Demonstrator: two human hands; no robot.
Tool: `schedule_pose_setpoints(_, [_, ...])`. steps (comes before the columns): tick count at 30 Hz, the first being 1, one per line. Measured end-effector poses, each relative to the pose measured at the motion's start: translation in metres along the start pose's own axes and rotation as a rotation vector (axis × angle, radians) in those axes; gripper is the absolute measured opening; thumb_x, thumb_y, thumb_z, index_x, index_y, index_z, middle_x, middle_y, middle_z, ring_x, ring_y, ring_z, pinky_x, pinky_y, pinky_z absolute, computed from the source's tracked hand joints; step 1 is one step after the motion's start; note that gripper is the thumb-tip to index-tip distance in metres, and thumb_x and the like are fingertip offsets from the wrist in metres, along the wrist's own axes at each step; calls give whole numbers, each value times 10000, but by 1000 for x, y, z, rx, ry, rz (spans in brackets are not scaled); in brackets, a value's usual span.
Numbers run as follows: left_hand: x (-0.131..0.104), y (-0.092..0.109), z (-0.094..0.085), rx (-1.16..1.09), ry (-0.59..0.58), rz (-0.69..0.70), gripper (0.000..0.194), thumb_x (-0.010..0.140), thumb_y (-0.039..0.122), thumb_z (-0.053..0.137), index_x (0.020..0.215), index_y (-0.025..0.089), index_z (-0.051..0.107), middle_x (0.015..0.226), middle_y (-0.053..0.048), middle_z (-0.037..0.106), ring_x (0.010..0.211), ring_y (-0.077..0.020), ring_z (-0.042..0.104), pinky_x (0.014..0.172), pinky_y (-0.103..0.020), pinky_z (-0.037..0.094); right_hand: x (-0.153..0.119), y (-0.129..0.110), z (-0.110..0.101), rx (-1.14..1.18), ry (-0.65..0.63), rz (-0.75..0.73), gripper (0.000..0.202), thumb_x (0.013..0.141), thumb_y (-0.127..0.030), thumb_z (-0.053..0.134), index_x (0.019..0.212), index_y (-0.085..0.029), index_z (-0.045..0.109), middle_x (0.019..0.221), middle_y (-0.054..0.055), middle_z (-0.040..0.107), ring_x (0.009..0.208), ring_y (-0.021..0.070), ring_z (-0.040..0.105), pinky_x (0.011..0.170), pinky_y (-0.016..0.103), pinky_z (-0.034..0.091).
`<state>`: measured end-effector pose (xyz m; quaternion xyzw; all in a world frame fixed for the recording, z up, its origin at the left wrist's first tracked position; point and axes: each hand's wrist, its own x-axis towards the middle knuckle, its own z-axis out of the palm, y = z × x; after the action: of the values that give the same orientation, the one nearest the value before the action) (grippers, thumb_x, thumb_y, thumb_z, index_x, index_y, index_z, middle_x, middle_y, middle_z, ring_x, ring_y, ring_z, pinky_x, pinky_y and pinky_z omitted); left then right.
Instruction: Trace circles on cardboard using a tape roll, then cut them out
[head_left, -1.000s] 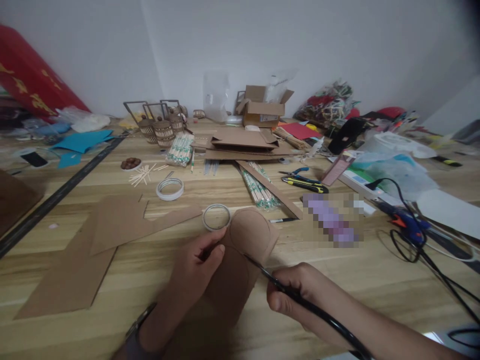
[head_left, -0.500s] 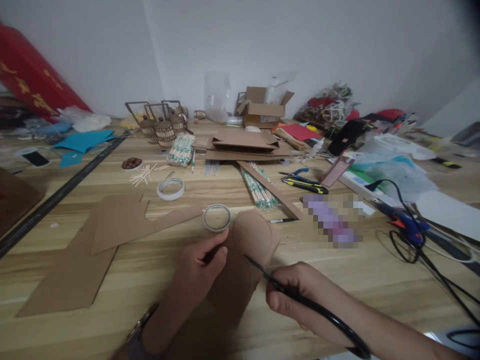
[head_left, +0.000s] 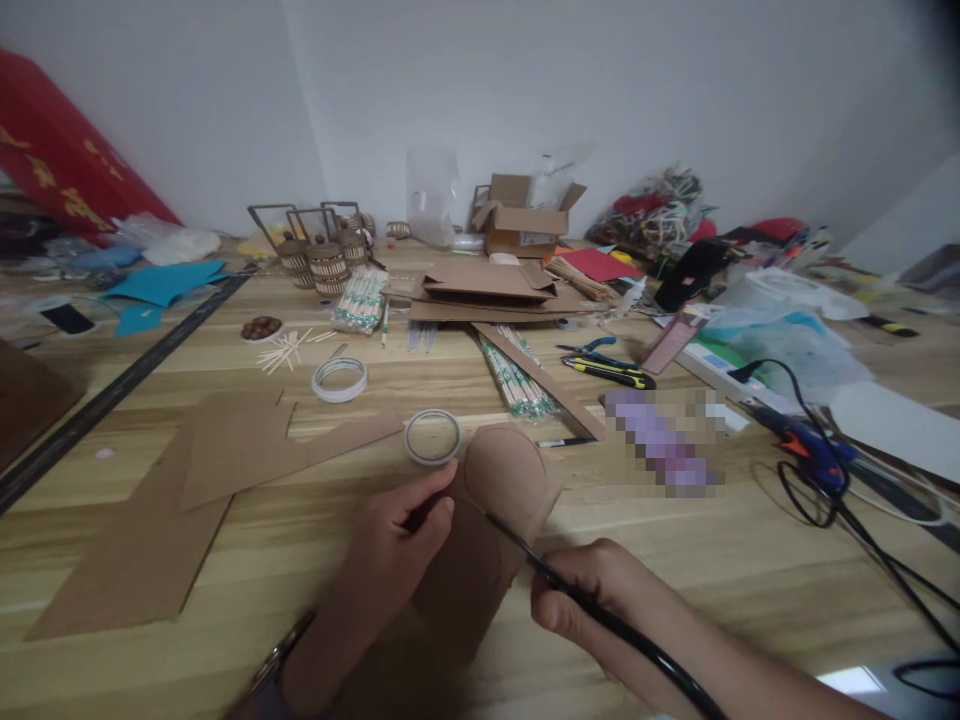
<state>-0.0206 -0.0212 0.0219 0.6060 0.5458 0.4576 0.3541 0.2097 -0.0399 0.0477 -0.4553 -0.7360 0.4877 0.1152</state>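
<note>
Two hands over the near side of the wooden table (head_left: pixel 637 532). Right hand (head_left: pixel 589 600) wrapped round the black handles of scissors (head_left: pixel 538 570), tips where two drawn circles nearly meet; blade gap too small to tell. Left hand (head_left: pixel 401 535) in a narrow pinch on the left edge of the cardboard (head_left: pixel 506 470), set between both hands. Probably best: short snips along the drawn line, cardboard turned into the blades by the left, thumb well off the cutting path. Bare wood along the right edge, likely good swing space for the right hand. Cardboard scraps (head_left: pixel 146 560) farther left, apart. Tighter at the far edge: tape roll (head_left: pixel 409 440) just beside left fingertips, contact unclear; pen (head_left: pixel 566 442) near the far right corner. Glue gun (head_left: pixel 821 460) with looped cable well right. Beyond: box cutter (head_left: pixel 611 373), wrapped sticks (head_left: pixel 517 375), then box (head_left: pixel 529 225) near the wall (head_left: pixel 360 90).
</note>
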Motion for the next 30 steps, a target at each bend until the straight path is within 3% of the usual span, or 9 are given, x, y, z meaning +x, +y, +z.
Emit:
schedule_pose_setpoints(8, [-8,-4,1,54,-76,35,360,877,309,597,1179,220,771,1194,-44,755,1110,-272,741,982,-385,599,-1,-12,-5,33,-75,76,775,786,-960,335,628,-206,411,534,-51,314,492,87,285,422,211,175])
schedule_pose_setpoints(18, [-6,-2,2,59,-44,57,365,874,302,582,1156,182,781,1186,-66,760,1097,-274,747,968,-366,608,-1,1,2,77,-6,-21,687,901,-834,398,631,-201,396,557,-58,300,504,83,283,447,227,164])
schedule_pose_setpoints(30, [-7,-2,2,72,-65,67,369,879,301,577,1180,213,771,1194,-38,756,1101,-264,745,968,-362,608,-4,2,1,40,11,-52,707,902,-843,380,649,-187,459,561,-48,331,519,91,312,459,232,162])
